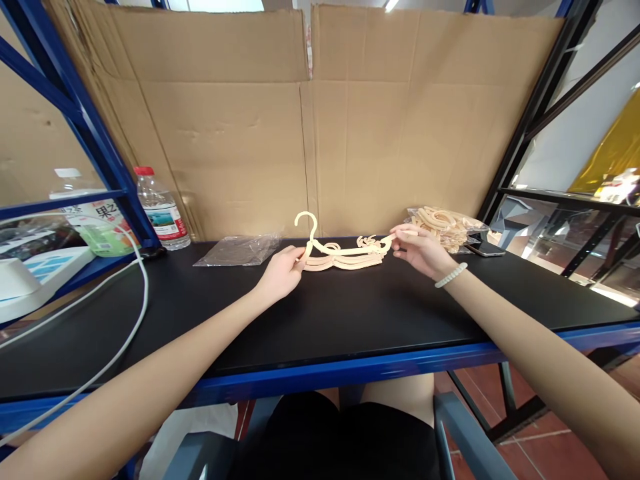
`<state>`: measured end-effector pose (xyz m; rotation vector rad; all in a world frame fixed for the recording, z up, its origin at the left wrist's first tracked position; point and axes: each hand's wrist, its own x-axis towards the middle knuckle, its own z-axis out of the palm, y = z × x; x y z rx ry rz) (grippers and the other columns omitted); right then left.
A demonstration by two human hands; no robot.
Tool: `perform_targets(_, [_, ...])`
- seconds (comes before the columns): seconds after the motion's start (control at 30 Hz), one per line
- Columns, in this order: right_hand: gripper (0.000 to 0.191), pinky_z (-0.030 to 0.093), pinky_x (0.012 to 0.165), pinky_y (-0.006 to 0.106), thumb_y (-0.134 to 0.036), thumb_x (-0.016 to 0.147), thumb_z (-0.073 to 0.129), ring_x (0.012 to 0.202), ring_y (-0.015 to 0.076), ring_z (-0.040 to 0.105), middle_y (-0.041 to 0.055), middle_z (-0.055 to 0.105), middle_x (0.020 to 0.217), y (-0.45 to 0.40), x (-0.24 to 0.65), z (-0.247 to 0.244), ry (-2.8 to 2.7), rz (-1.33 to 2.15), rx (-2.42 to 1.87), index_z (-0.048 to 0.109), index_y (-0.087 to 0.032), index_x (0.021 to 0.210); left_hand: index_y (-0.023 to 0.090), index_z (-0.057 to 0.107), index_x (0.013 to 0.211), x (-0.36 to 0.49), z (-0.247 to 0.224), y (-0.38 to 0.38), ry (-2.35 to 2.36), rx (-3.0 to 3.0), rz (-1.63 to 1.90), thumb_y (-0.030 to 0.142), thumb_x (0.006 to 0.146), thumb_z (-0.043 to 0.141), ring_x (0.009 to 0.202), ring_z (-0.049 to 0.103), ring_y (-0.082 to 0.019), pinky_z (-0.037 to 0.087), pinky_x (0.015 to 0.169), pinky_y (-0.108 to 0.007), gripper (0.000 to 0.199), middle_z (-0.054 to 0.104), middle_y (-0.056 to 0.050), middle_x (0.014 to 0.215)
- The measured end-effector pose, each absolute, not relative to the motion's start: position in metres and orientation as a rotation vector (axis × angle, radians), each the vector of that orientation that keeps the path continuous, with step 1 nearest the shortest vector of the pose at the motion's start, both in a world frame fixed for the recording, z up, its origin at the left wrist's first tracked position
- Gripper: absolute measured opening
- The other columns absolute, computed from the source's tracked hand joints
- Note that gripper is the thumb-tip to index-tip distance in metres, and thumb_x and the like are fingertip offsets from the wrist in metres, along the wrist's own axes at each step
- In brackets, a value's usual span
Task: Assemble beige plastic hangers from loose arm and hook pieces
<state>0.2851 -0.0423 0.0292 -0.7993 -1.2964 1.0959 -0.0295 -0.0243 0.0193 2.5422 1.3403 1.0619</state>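
Note:
My left hand [283, 272] pinches the left end of a cream-coloured clothes hanger [345, 251], whose hook points up and curls to the left. At the hanger's other end, my right hand [419, 248] has its thumb and fingers closed on a cream hanger part; which hanger that part belongs to is hard to tell. Beneath and behind the hanger lie more hangers [350, 264] of the same colour, close together on the black tabletop. Some of their hooks show near the right end.
Bagged cream hangers [440, 223] lie at the right, beside a phone [486, 249]. A flat clear plastic bag [237, 251] is on the left. Farther left stand a red-capped water bottle [163, 212] and a white cable [143, 300]. A cardboard wall [225, 147] closes off the back.

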Motion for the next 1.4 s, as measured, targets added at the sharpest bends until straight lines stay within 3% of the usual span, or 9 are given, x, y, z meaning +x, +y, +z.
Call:
perform_targets(0.13, [0.026, 0.049, 0.06, 0.027, -0.037, 0.065, 0.079, 0.061, 0.0103, 0.053, -0.0008, 0.059, 0.071, -0.033, 0.317, 0.034, -1.454, 1.003, -0.966, 0.065, -0.02, 0.079, 0.018, 0.062, 0.104, -0.033, 0.026, -0.024, 1.348, 2.534, 1.087, 0.019, 0.08, 0.051, 0.077, 0.059, -0.018, 0.047, 0.073, -0.031, 0.026, 0.062, -0.005, 0.091])
perform_targets(0.43, [0.022, 0.042, 0.061, 0.027, -0.038, 0.073, 0.063, 0.06, 0.0148, 0.055, 0.0006, 0.061, 0.062, -0.03, 0.34, 0.039, -2.386, 0.626, -1.527, 0.066, -0.017, 0.076, 0.019, 0.062, 0.076, -0.034, 0.032, -0.038, 1.04, 2.785, 0.483, 0.019, 0.076, 0.052, 0.065, 0.057, -0.015, 0.043, 0.062, -0.026, 0.01, 0.062, 0.0, 0.072])
perform_targets(0.63, [0.019, 0.048, 0.069, 0.031, -0.03, 0.077, 0.056, 0.076, 0.0215, 0.064, 0.0063, 0.069, 0.078, -0.029, 0.336, 0.036, -2.41, 0.37, -1.659, 0.068, -0.016, 0.082, 0.021, 0.066, 0.081, -0.033, 0.035, -0.042, 1.257, 2.84, 0.422, 0.033, 0.078, 0.057, 0.078, 0.06, -0.019, 0.044, 0.067, -0.029, 0.015, 0.066, -0.001, 0.086])
perform_targets(0.73, [0.033, 0.047, 0.088, 0.036, -0.033, 0.088, 0.045, 0.097, 0.0239, 0.065, 0.0097, 0.07, 0.103, -0.033, 0.313, 0.032, -2.279, 0.126, -1.535, 0.068, -0.016, 0.103, 0.02, 0.065, 0.107, -0.031, 0.033, -0.04, 1.326, 2.816, 0.534, 0.043, 0.083, 0.053, 0.1, 0.06, -0.024, 0.046, 0.084, -0.033, 0.035, 0.066, -0.006, 0.107])
perform_targets(0.8, [0.048, 0.041, 0.101, 0.037, -0.04, 0.094, 0.035, 0.117, 0.0248, 0.057, 0.0129, 0.061, 0.126, -0.036, 0.288, 0.025, -2.311, 0.122, -1.363, 0.059, -0.012, 0.124, 0.019, 0.054, 0.129, -0.028, 0.03, -0.037, 1.323, 2.816, 0.458, 0.053, 0.088, 0.044, 0.122, 0.049, -0.028, 0.039, 0.099, -0.039, 0.055, 0.056, -0.011, 0.131])
perform_targets(0.87, [0.066, 0.027, 0.113, 0.042, -0.053, 0.092, 0.036, 0.137, 0.029, 0.034, 0.0168, 0.042, 0.145, -0.039, 0.262, 0.016, -2.473, 0.13, -1.268, 0.044, -0.006, 0.139, 0.019, 0.038, 0.143, -0.025, 0.026, -0.034, 1.337, 2.792, 0.295, 0.065, 0.089, 0.034, 0.137, 0.031, -0.03, 0.027, 0.109, -0.045, 0.071, 0.034, -0.013, 0.15])
perform_targets(1.0, [0.095, 0.009, 0.118, 0.048, -0.073, 0.086, 0.028, 0.145, 0.0326, 0.007, 0.019, 0.014, 0.155, -0.034, 0.229, 0.005, -2.64, 0.243, -1.406, 0.019, -0.002, 0.149, 0.016, 0.022, 0.149, -0.02, 0.021, -0.024, 1.42, 2.698, 0.026, 0.073, 0.087, 0.021, 0.144, 0.012, -0.03, 0.012, 0.114, -0.052, 0.085, 0.013, -0.014, 0.155])
perform_targets(1.13, [0.098, 0.002, 0.118, 0.045, -0.078, 0.083, 0.012, 0.145, 0.0296, 0.0, 0.0139, 0.005, 0.158, -0.02, 0.225, 0.007, -2.666, 0.385, -1.517, 0.009, -0.008, 0.151, 0.013, 0.019, 0.15, -0.016, 0.022, -0.011, 1.469, 2.65, -0.066, 0.075, 0.085, 0.018, 0.144, 0.009, -0.03, 0.011, 0.114, -0.052, 0.09, 0.011, -0.015, 0.155])
perform_targets(1.4, [0.101, 0.001, 0.118, 0.042, -0.08, 0.082, 0.014, 0.145, 0.0286, -0.002, 0.0129, 0.003, 0.158, 0.006, 0.226, 0.01, -2.593, 0.381, -1.603, 0.008, -0.006, 0.151, 0.009, 0.012, 0.151, 0.002, 0.024, 0.017, 1.572, 2.604, -0.114, 0.075, 0.084, 0.015, 0.144, 0.003, -0.029, 0.009, 0.114, -0.052, 0.093, 0.006, -0.014, 0.155])
